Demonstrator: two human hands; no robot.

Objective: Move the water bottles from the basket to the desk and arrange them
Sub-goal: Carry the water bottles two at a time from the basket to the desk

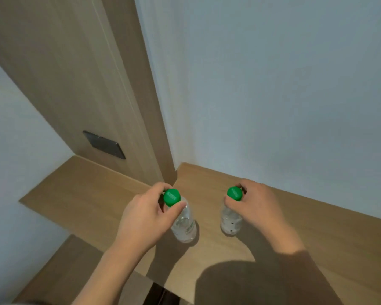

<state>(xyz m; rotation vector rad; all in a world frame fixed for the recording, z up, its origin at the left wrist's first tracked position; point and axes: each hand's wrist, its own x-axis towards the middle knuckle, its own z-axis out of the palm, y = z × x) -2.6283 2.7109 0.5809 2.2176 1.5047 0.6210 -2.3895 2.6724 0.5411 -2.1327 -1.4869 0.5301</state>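
Two clear water bottles with green caps stand upright on the wooden desk (317, 227). My left hand (145, 216) grips the neck of the left bottle (184, 225), fingers wrapped just under its cap. The right bottle (230, 223) stands about a hand's width to the right, and my right hand (257, 205) pinches it at the neck below the cap. Both bottle bases rest on the desk surface. No basket is in view.
A wooden wall panel (86, 84) with a dark switch plate (105, 145) rises behind the desk at the left. A pale wall runs along the desk's back edge at the right. A lower wooden surface (59, 271) lies at the bottom left.
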